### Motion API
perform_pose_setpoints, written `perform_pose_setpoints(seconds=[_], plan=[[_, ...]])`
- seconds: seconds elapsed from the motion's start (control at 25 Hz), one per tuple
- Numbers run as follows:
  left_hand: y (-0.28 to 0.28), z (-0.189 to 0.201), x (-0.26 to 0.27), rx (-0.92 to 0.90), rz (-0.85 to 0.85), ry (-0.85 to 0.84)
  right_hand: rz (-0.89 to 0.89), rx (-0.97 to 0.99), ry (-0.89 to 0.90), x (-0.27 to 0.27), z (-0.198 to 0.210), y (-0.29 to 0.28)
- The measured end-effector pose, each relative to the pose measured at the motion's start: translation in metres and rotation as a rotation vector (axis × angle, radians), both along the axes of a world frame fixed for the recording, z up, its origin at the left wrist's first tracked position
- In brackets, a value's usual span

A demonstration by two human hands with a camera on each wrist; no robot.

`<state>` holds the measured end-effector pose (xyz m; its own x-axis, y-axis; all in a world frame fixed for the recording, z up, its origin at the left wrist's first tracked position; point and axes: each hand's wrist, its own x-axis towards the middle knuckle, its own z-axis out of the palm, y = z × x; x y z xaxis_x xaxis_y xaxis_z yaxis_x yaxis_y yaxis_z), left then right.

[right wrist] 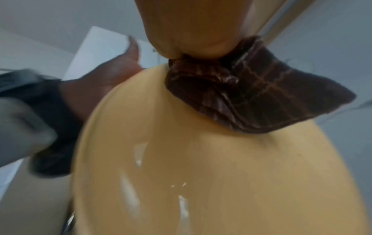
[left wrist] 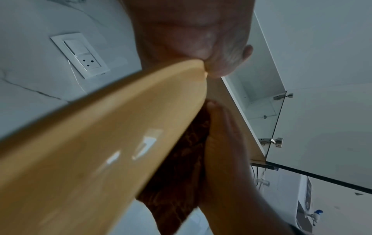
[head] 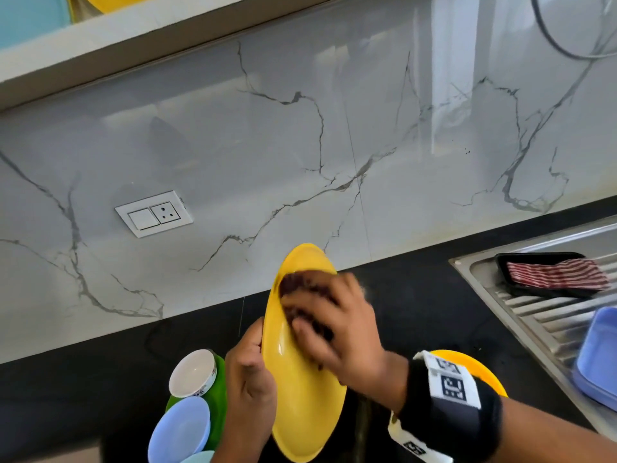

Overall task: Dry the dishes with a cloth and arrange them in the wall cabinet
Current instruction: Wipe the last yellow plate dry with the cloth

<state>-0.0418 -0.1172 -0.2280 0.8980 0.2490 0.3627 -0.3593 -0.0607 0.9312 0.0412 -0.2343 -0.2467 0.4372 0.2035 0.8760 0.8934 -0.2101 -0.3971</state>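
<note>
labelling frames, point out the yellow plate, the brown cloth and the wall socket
yellow plate [head: 300,412]: head view, bare lower face
brown cloth [right wrist: 261,95]: right wrist view, middle of the fabric
wall socket [head: 166,212]: head view, three-pin outlet half

1. Yellow plate [head: 300,396]: oval, glossy, with wet streaks on its hollow face. You hold it on edge above the black counter, your left hand [head: 248,389] gripping the near left rim.
2. Cloth [head: 300,289]: dark maroon with a pale check, bunched. Your right hand [head: 347,329] holds it against the plate's hollow face, near the far rim.
3. White bowl [head: 193,372], green dish [head: 220,372] and light blue plate [head: 182,426]: clustered at the counter's near left edge.
4. Second yellow plate [head: 480,369]: on the counter, partly hidden under your right wrist.
5. Wall cabinet [head: 100,45]: overhead at the upper left, with a teal dish [head: 30,18] inside.
</note>
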Motion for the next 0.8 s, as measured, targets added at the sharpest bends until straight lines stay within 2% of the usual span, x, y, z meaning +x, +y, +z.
perform_pose_setpoints(seconds=[0.08,0.16,0.2,0.28,0.36,0.44,0.52,0.6,0.72,0.8], plan=[[0.001,0.006,0.003,-0.091,-0.029,0.09,0.046,-0.156,-0.274,-0.019,-0.019,-0.002],[-0.002,0.006,0.002,-0.061,-0.055,0.2,0.039,-0.24,-0.392,-0.027,-0.039,-0.005],[-0.003,0.002,0.001,-0.023,-0.055,0.179,0.031,-0.25,-0.405,-0.028,-0.044,-0.007],[-0.003,-0.006,0.0,0.131,0.048,0.055,0.015,-0.257,-0.42,-0.024,-0.044,-0.007],[-0.001,-0.007,0.001,0.32,0.094,-0.029,0.017,-0.226,-0.428,-0.02,-0.029,-0.006],[0.002,0.004,0.002,0.429,0.113,-0.088,0.032,-0.15,-0.356,-0.017,-0.008,-0.005],[0.0,0.015,0.001,0.506,0.164,-0.138,0.044,-0.023,-0.104,-0.004,0.011,-0.007],[-0.007,0.009,-0.003,0.554,0.209,-0.139,0.036,0.131,0.257,0.023,0.024,-0.009],[-0.023,0.004,-0.013,0.591,0.227,-0.159,0.147,0.348,0.775,0.075,0.025,-0.011],[-0.037,0.011,-0.021,0.653,0.222,-0.208,0.197,0.503,1.151,0.085,0.021,-0.016]])
